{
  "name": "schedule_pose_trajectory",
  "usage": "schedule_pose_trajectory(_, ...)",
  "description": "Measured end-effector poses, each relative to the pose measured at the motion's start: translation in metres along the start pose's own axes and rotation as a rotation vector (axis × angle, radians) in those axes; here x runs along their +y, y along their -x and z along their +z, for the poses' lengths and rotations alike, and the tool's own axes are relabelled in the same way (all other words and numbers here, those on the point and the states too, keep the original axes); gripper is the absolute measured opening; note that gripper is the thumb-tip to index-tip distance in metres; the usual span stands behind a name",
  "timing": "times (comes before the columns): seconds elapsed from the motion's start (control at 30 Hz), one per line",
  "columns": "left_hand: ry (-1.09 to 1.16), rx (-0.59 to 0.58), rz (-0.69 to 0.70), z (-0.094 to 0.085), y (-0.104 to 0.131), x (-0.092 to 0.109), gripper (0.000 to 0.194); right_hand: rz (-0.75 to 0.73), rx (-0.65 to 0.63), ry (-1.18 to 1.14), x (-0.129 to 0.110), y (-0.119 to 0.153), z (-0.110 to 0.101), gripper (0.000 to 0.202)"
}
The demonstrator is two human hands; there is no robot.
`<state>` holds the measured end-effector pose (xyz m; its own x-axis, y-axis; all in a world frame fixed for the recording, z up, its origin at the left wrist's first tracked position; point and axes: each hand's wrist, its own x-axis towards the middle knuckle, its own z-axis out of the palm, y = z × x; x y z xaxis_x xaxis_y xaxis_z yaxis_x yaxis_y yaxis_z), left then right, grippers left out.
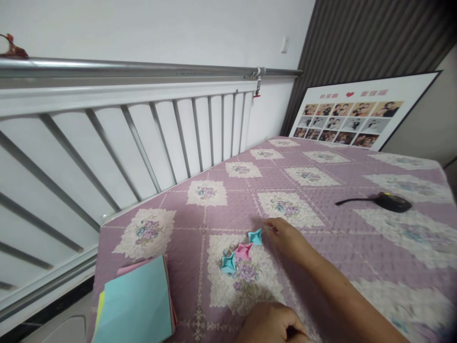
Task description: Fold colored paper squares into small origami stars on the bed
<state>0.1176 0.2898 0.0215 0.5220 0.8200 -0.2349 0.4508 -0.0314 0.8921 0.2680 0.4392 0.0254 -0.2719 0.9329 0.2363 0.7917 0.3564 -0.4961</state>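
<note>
The cover is patterned in purple with cream floral squares, and blue paper is seen above pink and yellow at its near-left corner.

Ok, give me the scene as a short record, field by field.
Row: near blue fold, pink fold, far blue fold, on a slant
Right hand: beside the far blue fold; grip unclear
Left hand: bottom of view, partly cut off
Paper stack: near left, blue sheet on top
Black object: right side, strap pointing left
Cover: purple, floral
Back: radiator left, photo board right
</note>
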Motion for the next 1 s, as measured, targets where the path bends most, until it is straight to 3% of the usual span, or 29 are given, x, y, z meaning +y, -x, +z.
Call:
schedule_pose_trajectory(0.23, 0.012, 0.016, -0.004, 0.001, -0.001, -0.001, 0.024, 0.033, -0.035, -0.054, 0.0, -0.006, 0.022, 0.035)
schedule_pose_trajectory(0.43, 0.021, 0.018, 0.012, 0.002, -0.003, -0.003, 0.024, 0.064, -0.036, -0.043, -0.009, -0.009, 0.027, 0.022)
schedule_pose_trajectory(0.67, 0.004, 0.003, -0.022, 0.003, -0.005, -0.005, 0.024, 0.088, -0.021, -0.008, -0.018, -0.011, 0.026, 0.023)
schedule_pose_trajectory(1.0, 0.009, 0.034, -0.014, 0.004, -0.005, -0.006, 0.024, 0.05, -0.001, 0.029, -0.008, -0.021, 0.019, 0.022)
